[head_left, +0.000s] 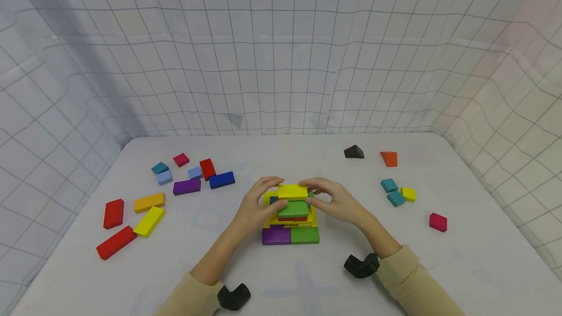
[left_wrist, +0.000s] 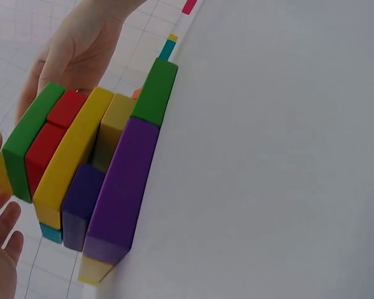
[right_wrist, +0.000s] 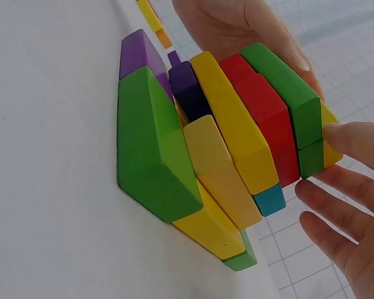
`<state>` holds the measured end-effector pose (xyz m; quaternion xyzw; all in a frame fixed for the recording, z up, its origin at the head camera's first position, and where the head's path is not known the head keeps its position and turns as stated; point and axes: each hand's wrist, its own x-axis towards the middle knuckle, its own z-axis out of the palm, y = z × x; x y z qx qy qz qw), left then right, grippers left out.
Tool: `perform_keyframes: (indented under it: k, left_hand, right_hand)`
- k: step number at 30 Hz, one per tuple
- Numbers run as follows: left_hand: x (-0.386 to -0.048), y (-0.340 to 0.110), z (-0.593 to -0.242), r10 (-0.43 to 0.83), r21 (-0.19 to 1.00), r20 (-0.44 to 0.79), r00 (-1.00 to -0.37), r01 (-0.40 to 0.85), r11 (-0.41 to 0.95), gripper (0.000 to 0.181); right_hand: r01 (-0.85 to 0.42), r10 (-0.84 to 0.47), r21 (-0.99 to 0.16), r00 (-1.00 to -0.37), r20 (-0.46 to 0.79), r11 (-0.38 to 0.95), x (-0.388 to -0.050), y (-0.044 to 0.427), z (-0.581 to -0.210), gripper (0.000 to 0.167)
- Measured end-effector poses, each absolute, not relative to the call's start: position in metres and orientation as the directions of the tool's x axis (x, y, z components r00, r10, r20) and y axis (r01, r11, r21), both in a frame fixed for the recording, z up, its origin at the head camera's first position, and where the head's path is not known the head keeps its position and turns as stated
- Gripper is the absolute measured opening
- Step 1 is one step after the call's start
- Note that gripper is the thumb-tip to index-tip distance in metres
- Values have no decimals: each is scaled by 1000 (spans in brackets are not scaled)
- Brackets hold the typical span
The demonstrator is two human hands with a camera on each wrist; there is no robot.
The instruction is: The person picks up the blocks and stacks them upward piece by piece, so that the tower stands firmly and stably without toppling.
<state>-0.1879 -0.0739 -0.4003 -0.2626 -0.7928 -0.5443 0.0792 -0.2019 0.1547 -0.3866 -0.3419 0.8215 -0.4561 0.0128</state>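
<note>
A layered stack of coloured wooden blocks stands mid-table, a yellow block (head_left: 292, 192) at its top. My left hand (head_left: 254, 207) and right hand (head_left: 340, 202) hold that block from opposite ends, thumbs on the near side and fingers behind. Directly beneath lies a green block (head_left: 293, 209), resting on red blocks (right_wrist: 265, 112). Lower down come a long yellow block (left_wrist: 75, 159), a small teal block (right_wrist: 271, 199) and a dark blue block (left_wrist: 84, 196). A purple block (head_left: 276, 236) and another green block (head_left: 305, 235) form the near bottom edge. The stack's far side is mostly hidden.
Left on the white table (head_left: 197, 252) lie several loose blocks, among them a long red block (head_left: 116, 242), a yellow block (head_left: 150, 221) and a blue block (head_left: 222, 180). To the right are a black block (head_left: 353, 152), an orange block (head_left: 389, 159) and a crimson block (head_left: 438, 222).
</note>
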Motion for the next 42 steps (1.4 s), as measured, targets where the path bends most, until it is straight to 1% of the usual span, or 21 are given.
perform_keyframes:
  k: [3,7,11,16,20,23,26,29,36,38,42]
  left_hand:
    - [-195,-94,-416,304,817,411,-859,495,294,40]
    - [-197,-135,-430,228,782,424,-876,481,395,40]
    - [-187,-182,-433,113,745,396,-911,391,540,40]
    - [-170,-232,-434,-2,631,390,-921,266,728,41]
    - [-157,-260,-435,-81,554,333,-940,126,823,46]
    - [-151,-275,-437,-113,502,304,-946,58,863,48]
    - [-147,-284,-441,-98,453,336,-937,69,889,47]
    - [-145,-289,-443,-76,434,361,-929,95,896,44]
    - [-144,-291,-447,-58,406,348,-936,95,909,44]
    - [-145,-291,-447,-35,395,375,-926,125,910,42]
    - [-148,-281,-444,0,429,423,-906,200,881,38]
  right_hand:
    - [-551,-576,-757,-765,289,352,-198,153,-379,34]
    - [-554,-574,-753,-765,292,355,-196,153,-377,34]
    - [-547,-575,-762,-766,288,348,-196,153,-376,35]
    - [-543,-577,-765,-766,284,345,-196,153,-376,35]
    - [-550,-576,-759,-765,290,349,-196,153,-376,35]
    - [-560,-579,-751,-759,297,349,-196,154,-376,34]
    - [-561,-578,-750,-760,298,350,-196,154,-376,34]
    - [-554,-577,-753,-763,290,354,-196,154,-375,34]
    - [-553,-578,-754,-764,287,355,-196,153,-375,35]
    - [-551,-578,-754,-765,284,358,-196,153,-375,35]
    - [-548,-578,-755,-766,280,360,-199,154,-379,35]
